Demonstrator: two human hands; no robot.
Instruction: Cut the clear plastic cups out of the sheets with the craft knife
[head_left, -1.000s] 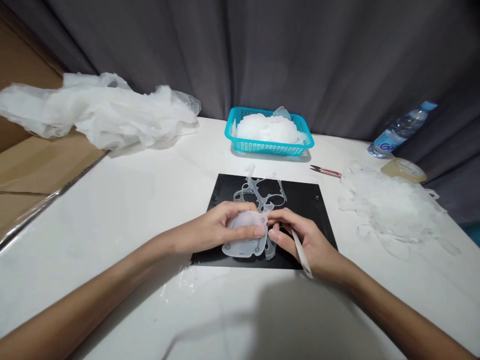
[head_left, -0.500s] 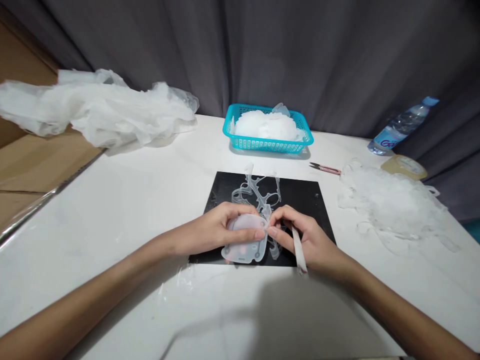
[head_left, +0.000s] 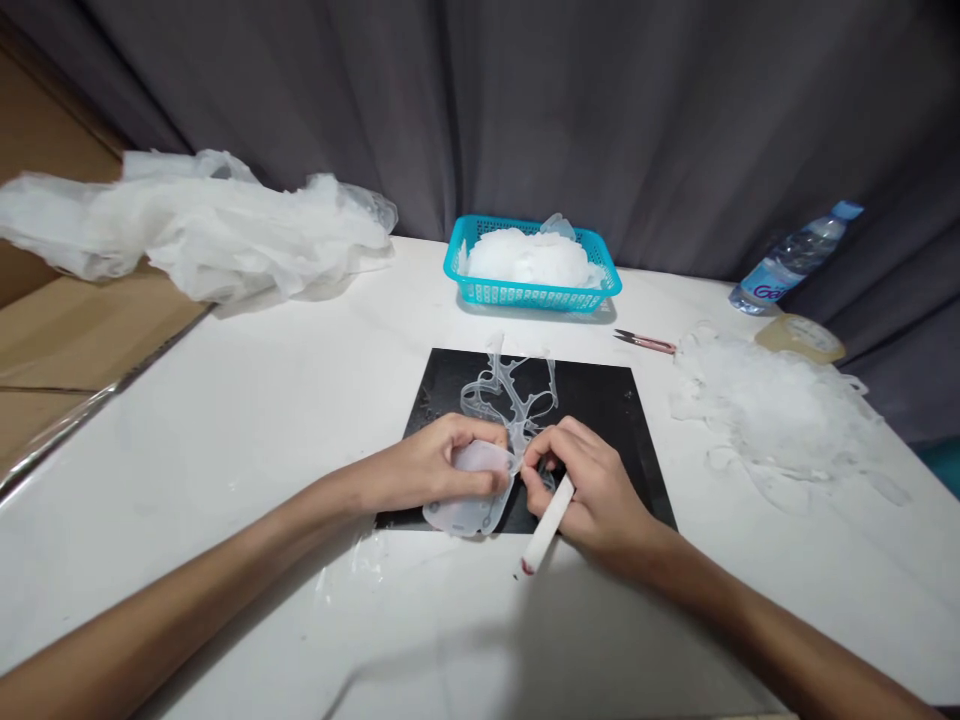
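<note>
Over the black mat (head_left: 600, 400), my left hand (head_left: 442, 465) pinches a translucent flat plastic piece (head_left: 465, 510) between thumb and fingers. My right hand (head_left: 592, 485) is closed at the piece's right edge, fingertips pinched together close to it. A white stick-like tool (head_left: 549, 525) with a dark reddish end is held in that same hand and points down toward the front. Behind both hands, a clear branching plastic frame (head_left: 514, 385) lies on the mat. Whether the frame is joined to the piece is hidden by the fingers.
A blue basket (head_left: 540, 297) of white pieces stands at the back. Small snips (head_left: 646, 343), a water bottle (head_left: 795, 260), a yellowish container (head_left: 801, 338) and a heap of clear scraps (head_left: 780, 410) are on the right. White plastic bags (head_left: 225, 230) and a cardboard box (head_left: 90, 320) are at left.
The piece and my left hand have shifted slightly left and down. My right hand has turned, and the white tool's lower end has swung left. The view has shifted a little.
</note>
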